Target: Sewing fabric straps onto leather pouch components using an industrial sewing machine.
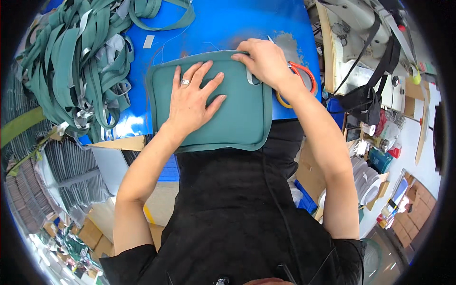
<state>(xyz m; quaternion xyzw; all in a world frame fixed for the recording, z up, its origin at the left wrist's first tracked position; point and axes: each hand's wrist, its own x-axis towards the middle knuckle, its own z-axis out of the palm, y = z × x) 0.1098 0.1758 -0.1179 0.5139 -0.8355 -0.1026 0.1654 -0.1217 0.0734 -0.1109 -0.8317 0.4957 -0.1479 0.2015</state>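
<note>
A green fabric panel (232, 111) with rounded corners and a raised edge all round lies on the blue table, its near edge close to my body. My left hand (192, 95) rests on its left half with the fingers spread, a ring on one finger. At the far right corner my right hand (263, 61) pinches the panel's edge between thumb and fingers. A small pale loop of tape (253, 78) hangs just below that pinch. Scissors with orange-red handles (306, 76) lie to the right, partly hidden by my right wrist.
A big heap of green fabric strips (71, 61) covers the table's left side. The blue tabletop (228, 23) holds a small white label (148, 42) and loose threads. Stacked grey pieces (76, 166) stand lower left. A sewing machine (351, 19) and a black pouch (363, 102) are at right.
</note>
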